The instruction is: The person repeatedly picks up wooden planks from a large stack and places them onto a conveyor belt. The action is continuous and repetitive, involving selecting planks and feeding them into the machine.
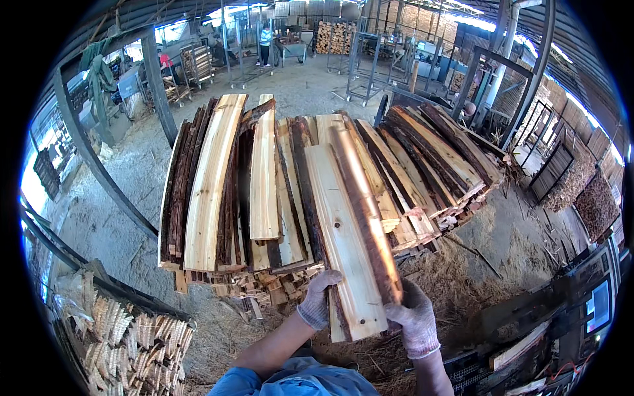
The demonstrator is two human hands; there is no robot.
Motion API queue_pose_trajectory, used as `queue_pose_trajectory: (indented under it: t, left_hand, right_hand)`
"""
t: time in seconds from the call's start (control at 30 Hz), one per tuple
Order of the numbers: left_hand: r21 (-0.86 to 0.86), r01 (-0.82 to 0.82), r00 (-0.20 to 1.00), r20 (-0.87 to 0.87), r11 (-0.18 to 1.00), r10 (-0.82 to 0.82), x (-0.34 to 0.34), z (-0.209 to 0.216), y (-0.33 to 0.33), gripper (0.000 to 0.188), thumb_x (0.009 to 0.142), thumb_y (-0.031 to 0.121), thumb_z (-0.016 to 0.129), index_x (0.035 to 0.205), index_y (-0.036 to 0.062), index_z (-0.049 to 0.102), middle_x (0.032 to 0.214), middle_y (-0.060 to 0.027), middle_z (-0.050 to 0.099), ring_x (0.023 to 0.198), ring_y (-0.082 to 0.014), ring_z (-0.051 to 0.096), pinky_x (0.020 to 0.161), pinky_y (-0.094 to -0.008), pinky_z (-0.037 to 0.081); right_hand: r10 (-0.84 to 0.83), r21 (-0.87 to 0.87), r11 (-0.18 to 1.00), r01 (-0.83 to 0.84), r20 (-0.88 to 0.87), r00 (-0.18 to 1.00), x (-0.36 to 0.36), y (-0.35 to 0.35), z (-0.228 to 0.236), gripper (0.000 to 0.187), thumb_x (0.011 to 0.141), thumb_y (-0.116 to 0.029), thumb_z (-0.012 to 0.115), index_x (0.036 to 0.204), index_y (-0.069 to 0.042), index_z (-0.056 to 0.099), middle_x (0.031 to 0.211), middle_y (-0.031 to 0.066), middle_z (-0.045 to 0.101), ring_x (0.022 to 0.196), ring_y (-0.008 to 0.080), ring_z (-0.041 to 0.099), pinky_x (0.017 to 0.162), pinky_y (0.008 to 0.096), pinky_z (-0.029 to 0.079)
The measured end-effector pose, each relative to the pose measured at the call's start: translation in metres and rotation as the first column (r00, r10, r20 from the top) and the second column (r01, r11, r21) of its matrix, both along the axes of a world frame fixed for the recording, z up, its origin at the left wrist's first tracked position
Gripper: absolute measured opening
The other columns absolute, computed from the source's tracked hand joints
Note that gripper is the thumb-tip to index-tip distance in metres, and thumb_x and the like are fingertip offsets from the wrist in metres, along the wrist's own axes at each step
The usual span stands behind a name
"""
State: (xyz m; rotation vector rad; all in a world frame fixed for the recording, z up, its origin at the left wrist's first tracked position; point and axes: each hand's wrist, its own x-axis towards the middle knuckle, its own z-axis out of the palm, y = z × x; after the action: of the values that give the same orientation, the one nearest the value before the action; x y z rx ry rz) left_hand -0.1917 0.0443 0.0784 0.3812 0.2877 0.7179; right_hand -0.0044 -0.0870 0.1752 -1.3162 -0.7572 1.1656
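Gripping a pale knotted board (340, 228) by its left edge with the gloved left hand (318, 301), and clasping a blurred bark-edged slab (370, 218) with the gloved right hand (414, 321), over the near side of the board stack (264, 178). Seemingly separating pieces from the stack; next, likely needing firm, even grips to bring both clear of it.
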Motion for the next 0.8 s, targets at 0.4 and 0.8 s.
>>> queue_pose_trajectory:
  t: [0.4, 0.8]
  left_hand:
    - [0.017, -0.127, 0.955, -0.267, 0.992, 0.127, -0.010, -0.020, -0.008, 0.025, 0.087, 0.016, 0.067, 0.106, -0.0009, 0.070, 0.102, -0.0138, 0.073, 0.093, -0.0255, 0.072, 0.089, -0.0397, 0.061]
    - [0.476, -0.214, 0.736, -0.495, 0.853, 0.462, -0.049, -0.035, -0.015, 0.043, 0.093, 0.033, 0.067, 0.121, -0.0002, 0.066, 0.112, -0.0092, 0.066, 0.101, -0.0215, 0.063, 0.094, -0.0351, 0.050]
  right_hand:
    - [-0.072, 0.035, 0.985, 0.171, 0.974, 0.216, 0.060, 0.100, -0.001, 0.114, 0.084, -0.072, 0.068, 0.149, 0.014, 0.033, 0.142, 0.0406, 0.048, 0.123, 0.0491, 0.061, 0.102, 0.0439, 0.054]
    - [0.359, -0.243, 0.932, -0.268, 0.524, 0.773, -0.018, 0.018, 0.017, 0.096, 0.087, -0.048, 0.078, 0.154, 0.003, 0.033, 0.124, 0.0304, 0.066, 0.114, 0.0384, 0.068, 0.095, 0.0420, 0.054]
